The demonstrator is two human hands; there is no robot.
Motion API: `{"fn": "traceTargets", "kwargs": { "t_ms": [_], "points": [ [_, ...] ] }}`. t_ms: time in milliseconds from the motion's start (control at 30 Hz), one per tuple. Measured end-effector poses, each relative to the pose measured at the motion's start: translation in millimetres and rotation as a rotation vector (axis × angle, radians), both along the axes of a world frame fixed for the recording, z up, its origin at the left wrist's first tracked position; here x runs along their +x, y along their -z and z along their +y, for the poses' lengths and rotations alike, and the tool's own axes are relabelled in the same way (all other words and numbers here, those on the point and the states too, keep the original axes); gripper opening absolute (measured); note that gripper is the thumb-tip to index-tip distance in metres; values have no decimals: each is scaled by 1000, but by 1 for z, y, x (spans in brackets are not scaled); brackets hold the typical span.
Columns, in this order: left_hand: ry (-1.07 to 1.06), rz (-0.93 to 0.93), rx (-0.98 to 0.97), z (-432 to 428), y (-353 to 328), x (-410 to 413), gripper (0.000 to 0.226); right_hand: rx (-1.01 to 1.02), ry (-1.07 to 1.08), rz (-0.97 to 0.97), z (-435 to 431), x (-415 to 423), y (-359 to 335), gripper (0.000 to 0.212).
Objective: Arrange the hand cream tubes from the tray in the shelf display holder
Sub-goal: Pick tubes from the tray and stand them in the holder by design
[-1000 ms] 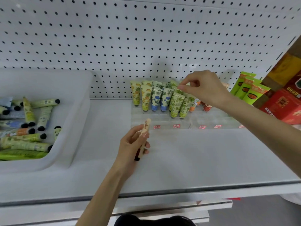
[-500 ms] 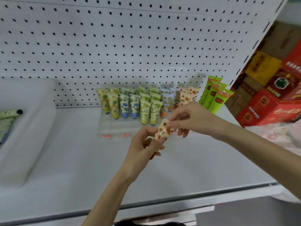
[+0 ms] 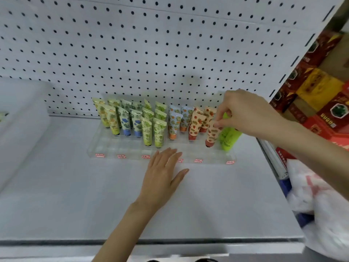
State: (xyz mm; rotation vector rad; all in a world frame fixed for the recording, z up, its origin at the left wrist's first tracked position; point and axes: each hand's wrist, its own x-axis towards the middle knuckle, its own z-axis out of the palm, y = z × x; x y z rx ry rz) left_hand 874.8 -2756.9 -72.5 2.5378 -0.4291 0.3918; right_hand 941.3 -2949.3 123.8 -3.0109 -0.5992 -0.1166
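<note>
Passed from two hands to one in the last half second, the peach, fruit-printed hand cream tube [image 3: 212, 135] has left the open shelf in front of the clear display holder [image 3: 105, 148] and now stands cap down in a slot near the holder's right end, leaning slightly. The right hand [image 3: 247, 114] pinches its crimped top between thumb and fingertips. The left hand [image 3: 162, 174], which shared the tube before, lies flat on the white shelf [image 3: 75, 195], fingers straight and lightly spread, their tips touching the holder's front edge.

Within the holder, other tubes stand cap down in rows: yellow-green tubes [image 3: 111, 120] at its left end, blue-capped tubes [image 3: 125, 121] next, green tubes [image 3: 151, 131] in the middle, orange-capped tubes [image 3: 174, 125] right of them, and strawberry-printed tubes [image 3: 195, 127] just left of the held one. Small red labels [image 3: 120, 156] line the holder's front.

Bright green tubes [image 3: 228, 137] lean at the holder's right end, behind the right hand. The white tray [image 3: 22, 129] sits well to the holder's left, mostly out of frame. Red and yellow boxes [image 3: 321, 110] are stacked beyond the holder's right, and a white plastic bag [image 3: 321, 214] lies nearer the camera. White pegboard [image 3: 132, 53] rises behind the holder.
</note>
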Motion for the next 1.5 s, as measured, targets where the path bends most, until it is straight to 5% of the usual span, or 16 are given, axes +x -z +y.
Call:
{"fn": "traceTargets", "kwargs": {
  "t_ms": [367,800,1500],
  "points": [
    [-78,38,158,-4,8,5,64,-60,12,13,0,54,12,10],
    [-67,20,96,-2,8,7,63,9,47,97,1,70,20,12],
    [-65,3,54,-2,10,8,62,-160,25,69,1,78,36,28]
  ]
}}
